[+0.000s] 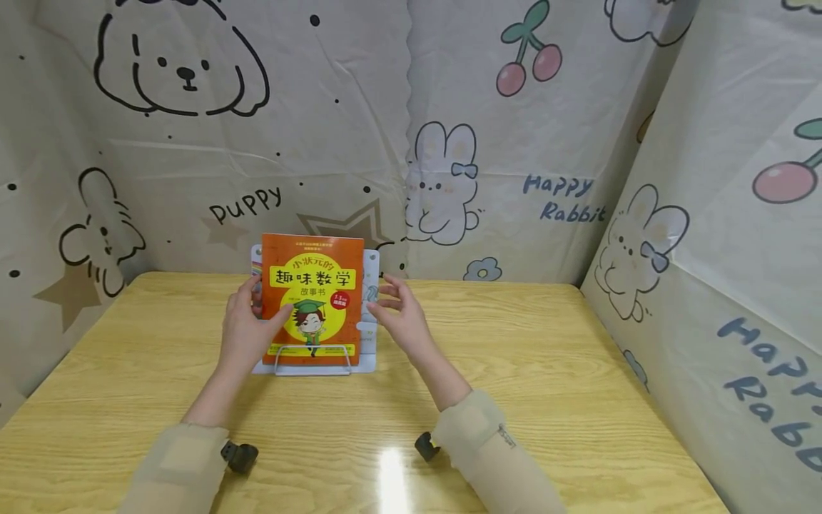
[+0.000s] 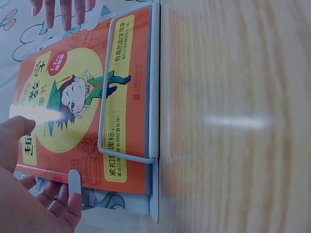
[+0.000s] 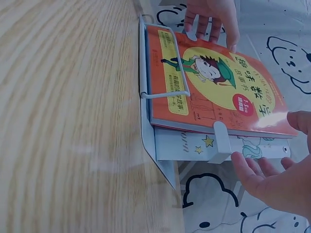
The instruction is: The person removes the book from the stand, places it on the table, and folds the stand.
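An orange book [image 1: 311, 300] with a yellow circle and a cartoon child in a green cap stands upright on a book stand. The stand's pale patterned back panel [image 1: 369, 339] shows past the book's sides, and a white wire holder [image 1: 312, 360] crosses the lower cover. At the book's left edge is my left hand [image 1: 250, 318], thumb over the cover and relaxed fingers beside the edge near a white side clip [image 2: 75, 183]. My right hand [image 1: 407, 314] is spread beside the right edge, fingertips close to another side clip [image 3: 222, 141].
The stand sits toward the back of a light wood table [image 1: 514, 371]. Behind it and along the sides hangs a cream cloth [image 1: 359, 107] printed with cartoon animals and cherries. Small black devices [image 1: 240, 457] are at both wrists.
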The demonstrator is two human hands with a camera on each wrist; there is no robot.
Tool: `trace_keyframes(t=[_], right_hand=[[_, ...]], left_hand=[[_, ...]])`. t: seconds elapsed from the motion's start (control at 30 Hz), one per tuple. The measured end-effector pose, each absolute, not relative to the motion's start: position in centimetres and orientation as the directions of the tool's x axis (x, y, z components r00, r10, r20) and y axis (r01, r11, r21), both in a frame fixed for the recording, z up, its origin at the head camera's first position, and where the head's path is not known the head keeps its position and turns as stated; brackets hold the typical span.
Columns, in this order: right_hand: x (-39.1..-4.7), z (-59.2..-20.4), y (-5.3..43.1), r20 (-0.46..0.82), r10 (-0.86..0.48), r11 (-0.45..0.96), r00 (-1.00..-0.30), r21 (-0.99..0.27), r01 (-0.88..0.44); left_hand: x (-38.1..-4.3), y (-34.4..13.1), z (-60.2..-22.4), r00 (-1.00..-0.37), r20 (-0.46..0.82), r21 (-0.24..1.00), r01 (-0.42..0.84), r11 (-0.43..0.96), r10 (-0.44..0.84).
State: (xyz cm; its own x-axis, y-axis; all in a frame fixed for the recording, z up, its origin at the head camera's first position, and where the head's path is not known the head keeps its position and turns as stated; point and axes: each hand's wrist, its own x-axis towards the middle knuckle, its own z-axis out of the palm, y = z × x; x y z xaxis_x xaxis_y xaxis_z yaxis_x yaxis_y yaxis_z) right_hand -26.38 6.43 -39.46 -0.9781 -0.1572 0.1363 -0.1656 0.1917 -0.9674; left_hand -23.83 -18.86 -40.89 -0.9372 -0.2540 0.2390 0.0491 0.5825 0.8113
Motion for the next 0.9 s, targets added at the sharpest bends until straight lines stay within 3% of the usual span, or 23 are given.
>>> trace_keyframes(t=[0.9], right_hand=[[-26.4, -38.6, 2.6, 0.056, -0.094, 0.279, -0.994, -0.957, -0.081]], left_hand=[[-24.8, -19.1, -41.7, -0.915, 0.3, 0.743, 0.047, 0.667, -0.27]])
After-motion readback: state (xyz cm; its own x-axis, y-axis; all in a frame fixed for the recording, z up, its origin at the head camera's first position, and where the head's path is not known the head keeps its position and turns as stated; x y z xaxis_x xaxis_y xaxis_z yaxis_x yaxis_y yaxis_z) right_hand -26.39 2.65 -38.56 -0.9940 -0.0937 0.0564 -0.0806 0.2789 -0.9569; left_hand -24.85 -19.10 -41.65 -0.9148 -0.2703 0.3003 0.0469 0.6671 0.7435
